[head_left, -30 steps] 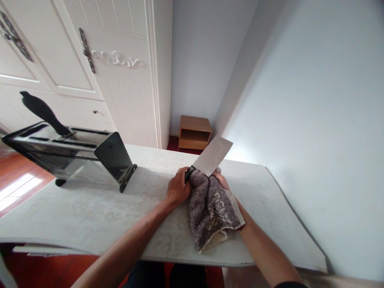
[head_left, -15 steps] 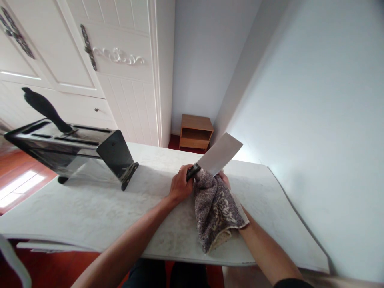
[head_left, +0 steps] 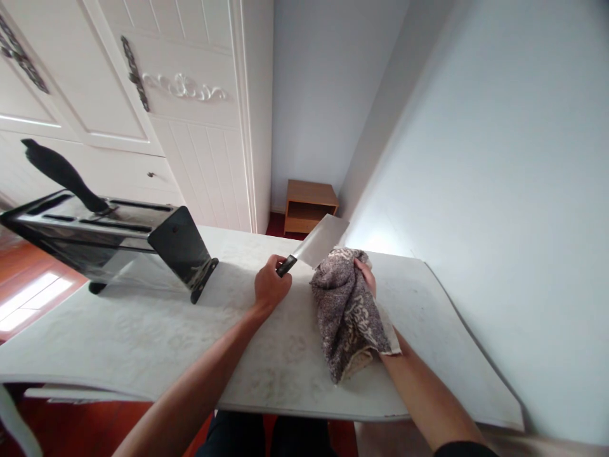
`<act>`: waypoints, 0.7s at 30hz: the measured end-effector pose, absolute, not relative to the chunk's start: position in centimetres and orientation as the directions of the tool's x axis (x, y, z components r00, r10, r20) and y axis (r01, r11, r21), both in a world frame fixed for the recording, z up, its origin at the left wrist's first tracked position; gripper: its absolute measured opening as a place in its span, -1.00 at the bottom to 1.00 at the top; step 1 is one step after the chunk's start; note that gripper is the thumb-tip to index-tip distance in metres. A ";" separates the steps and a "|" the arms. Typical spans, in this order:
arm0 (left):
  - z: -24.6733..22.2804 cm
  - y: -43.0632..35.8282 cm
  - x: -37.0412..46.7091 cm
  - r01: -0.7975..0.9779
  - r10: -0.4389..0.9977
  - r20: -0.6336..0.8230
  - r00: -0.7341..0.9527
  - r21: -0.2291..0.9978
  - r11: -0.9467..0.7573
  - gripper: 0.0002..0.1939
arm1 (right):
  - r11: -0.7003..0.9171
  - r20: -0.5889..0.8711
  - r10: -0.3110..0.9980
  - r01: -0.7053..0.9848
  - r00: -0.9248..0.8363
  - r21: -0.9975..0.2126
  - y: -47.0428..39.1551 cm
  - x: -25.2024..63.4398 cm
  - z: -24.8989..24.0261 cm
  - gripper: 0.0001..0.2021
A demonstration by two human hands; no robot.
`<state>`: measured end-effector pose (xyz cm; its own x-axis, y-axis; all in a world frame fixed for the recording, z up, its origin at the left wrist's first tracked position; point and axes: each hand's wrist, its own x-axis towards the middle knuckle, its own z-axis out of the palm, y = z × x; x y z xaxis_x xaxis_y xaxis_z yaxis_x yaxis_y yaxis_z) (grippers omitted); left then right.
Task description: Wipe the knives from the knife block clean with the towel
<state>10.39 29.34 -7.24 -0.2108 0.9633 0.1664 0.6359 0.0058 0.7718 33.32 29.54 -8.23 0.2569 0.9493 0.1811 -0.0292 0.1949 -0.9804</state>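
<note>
Over the table (head_left: 266, 362), the left hand (head_left: 272, 282) is closed on the knife (head_left: 314, 246), blade (head_left: 323, 239) ahead of the grip, while to its right the right hand (head_left: 366, 277) clutches the towel (head_left: 340, 301), whose slipping could expose that hand to a cut.

Single head-worn view, facing forward and steeply down. We look from above the near edge of a pale table (head_left: 157, 336), with the wearer's dark-clad legs (head_left: 238, 438) just below that edge at the bottom margin. The forearms (head_left: 200, 374) enter from below on either side, leading our eye to the left hand (head_left: 271, 284) and the right hand (head_left: 367, 277), close to us and slightly below mid-field. Beyond the tabletop we face a white cabinet (head_left: 204, 158) at upper left and, farther off, a low wooden stand (head_left: 311, 191); a plain wall (head_left: 514, 158) fills our right.
</note>
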 end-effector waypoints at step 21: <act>-8.1 29.2 10.3 0.725 0.851 0.515 -0.100 0.624 -0.293 -0.61 | -0.115 -0.196 0.962 -0.371 0.188 -0.921 28.2 30.1 -6.0 -0.56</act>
